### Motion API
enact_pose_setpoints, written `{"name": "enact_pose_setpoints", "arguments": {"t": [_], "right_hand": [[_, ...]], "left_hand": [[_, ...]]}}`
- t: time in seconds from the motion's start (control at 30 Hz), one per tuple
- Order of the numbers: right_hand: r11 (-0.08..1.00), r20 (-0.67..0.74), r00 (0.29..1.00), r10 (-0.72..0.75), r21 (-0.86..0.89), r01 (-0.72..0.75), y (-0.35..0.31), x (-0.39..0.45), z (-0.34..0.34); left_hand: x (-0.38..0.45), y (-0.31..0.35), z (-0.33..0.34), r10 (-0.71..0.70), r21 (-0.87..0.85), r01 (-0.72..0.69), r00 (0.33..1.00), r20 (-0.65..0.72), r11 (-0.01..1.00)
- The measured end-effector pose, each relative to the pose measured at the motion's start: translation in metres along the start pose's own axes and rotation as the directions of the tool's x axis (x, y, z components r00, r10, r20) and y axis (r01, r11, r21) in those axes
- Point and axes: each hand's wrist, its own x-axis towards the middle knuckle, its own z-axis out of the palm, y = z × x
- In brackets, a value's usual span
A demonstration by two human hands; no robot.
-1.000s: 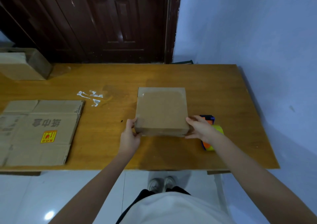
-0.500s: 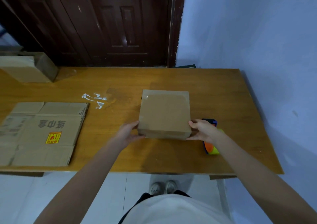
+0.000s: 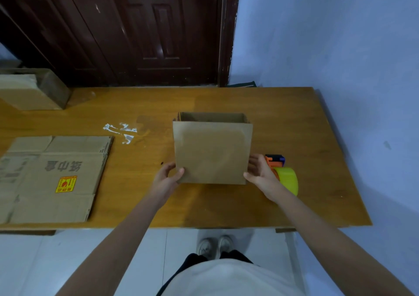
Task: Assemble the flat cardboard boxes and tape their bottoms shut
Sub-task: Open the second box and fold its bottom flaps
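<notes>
A small brown cardboard box (image 3: 212,154) is tipped up in the middle of the wooden table (image 3: 294,125), its taped face towards me and its open side showing along the top far edge. My left hand (image 3: 166,179) grips its lower left corner, thumb on the front face. My right hand (image 3: 258,172) holds the lower right corner. A tape dispenser (image 3: 284,175), orange and black with a yellow roll, lies just right of my right hand. A stack of flat cardboard boxes (image 3: 52,178) lies at the left.
Another cardboard box (image 3: 31,91) stands at the table's far left corner. White scraps (image 3: 121,131) stick to the tabletop between the flat stack and the held box. A dark wooden door is behind the table, a blue wall to the right.
The box lay flat on the table with both hands at its near corners. Now its near edge is lifted and the box is tipped up, showing its open side at the far top.
</notes>
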Motion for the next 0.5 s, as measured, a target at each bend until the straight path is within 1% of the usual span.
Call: {"name": "enact_pose_setpoints", "arguments": {"t": [0.07, 0.13, 0.2, 0.27, 0.37, 0.43, 0.5], "right_hand": [[1.0, -0.009, 1.0, 0.024, -0.001, -0.024, 0.004, -0.001, 0.006], [0.999, -0.047, 0.999, 0.026, -0.036, -0.028, 0.008, -0.002, 0.012], [0.997, -0.068, 0.998, 0.004, -0.08, -0.009, 0.011, -0.002, 0.015], [0.993, -0.06, 0.998, -0.013, -0.121, 0.006, 0.014, -0.002, 0.014], [0.982, -0.051, 0.999, -0.012, -0.189, 0.002, 0.019, -0.006, 0.01], [0.963, -0.049, 0.999, -0.007, -0.271, -0.007, 0.026, -0.01, 0.01], [0.923, -0.078, 0.997, -0.011, -0.385, -0.02, 0.031, -0.012, 0.015]], "left_hand": [[-0.004, -0.007, -0.004, 0.024, 0.084, -0.025, 1.0, 0.01, 0.996], [-0.01, -0.01, -0.007, 0.048, 0.151, -0.049, 0.999, 0.014, 0.987], [-0.013, -0.013, -0.009, 0.057, 0.16, -0.061, 0.998, 0.033, 0.985], [-0.015, -0.016, -0.01, 0.064, 0.177, -0.072, 0.997, 0.047, 0.982], [-0.018, -0.021, -0.011, 0.073, 0.274, -0.084, 0.996, 0.051, 0.958], [-0.02, -0.025, -0.013, 0.098, 0.366, -0.114, 0.993, 0.064, 0.923], [-0.023, -0.027, -0.012, 0.114, 0.425, -0.133, 0.991, 0.07, 0.895]]}}
